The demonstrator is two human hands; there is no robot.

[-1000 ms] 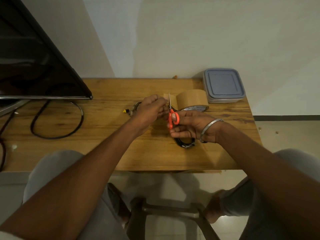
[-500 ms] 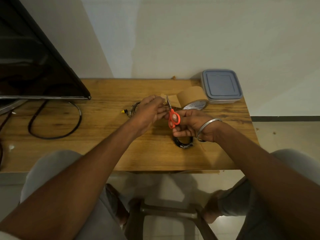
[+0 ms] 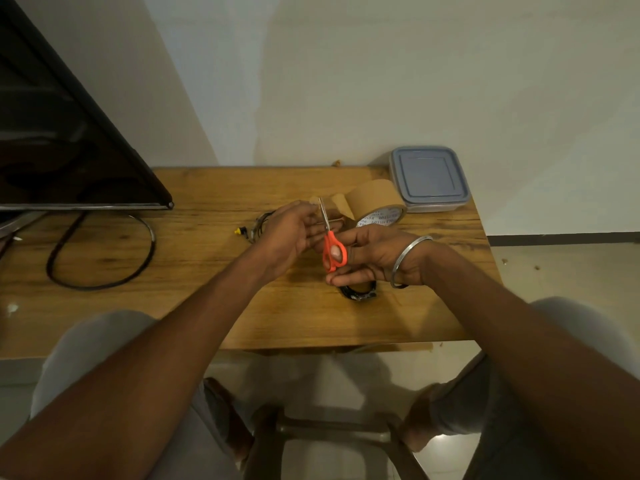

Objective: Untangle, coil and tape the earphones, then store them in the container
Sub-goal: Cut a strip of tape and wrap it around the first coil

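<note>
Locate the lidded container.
Head view: the container sits at the far right corner of the table, by the wall, just behind the brown tape roll.

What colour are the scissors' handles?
The handles are orange, seen in the head view.

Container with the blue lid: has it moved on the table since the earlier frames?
No. The container stays at the far right corner of the table, just behind the tape roll, as before; only the camera shifted.

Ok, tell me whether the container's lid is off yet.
No, the grey lid sits closed on the container, behind the tape roll.
</note>
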